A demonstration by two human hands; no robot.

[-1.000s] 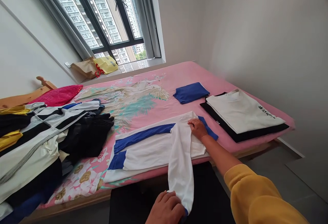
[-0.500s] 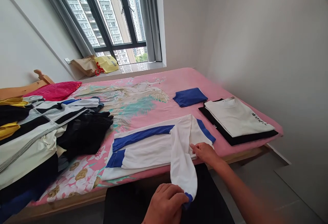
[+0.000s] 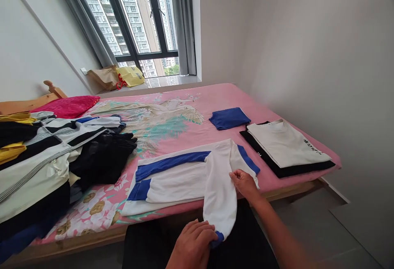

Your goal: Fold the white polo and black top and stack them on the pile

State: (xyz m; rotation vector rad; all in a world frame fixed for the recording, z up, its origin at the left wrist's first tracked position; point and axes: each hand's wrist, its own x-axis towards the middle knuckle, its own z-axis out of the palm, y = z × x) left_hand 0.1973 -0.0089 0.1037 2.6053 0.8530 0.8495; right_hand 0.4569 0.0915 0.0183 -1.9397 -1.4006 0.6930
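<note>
A white and blue long-sleeved shirt lies partly folded along the bed's near edge, its body stretched to the left and the blue-banded neck end at the right. One sleeve hangs over the edge toward me. My left hand is closed on the blue cuff at the sleeve's end. Farther up, my right hand pinches the white cloth at the sleeve's right side, near the shoulder. The fingertips of both hands are partly hidden by the fabric.
On the pink bed, a folded blue garment sits behind the shirt. To its right is a stack with a white T-shirt on black cloth. A heap of clothes covers the left side, near a red pillow.
My left hand has drawn the cuff slightly left, and the sleeve looks wider and flatter. My right hand keeps its hold with its fingers closer together.
</note>
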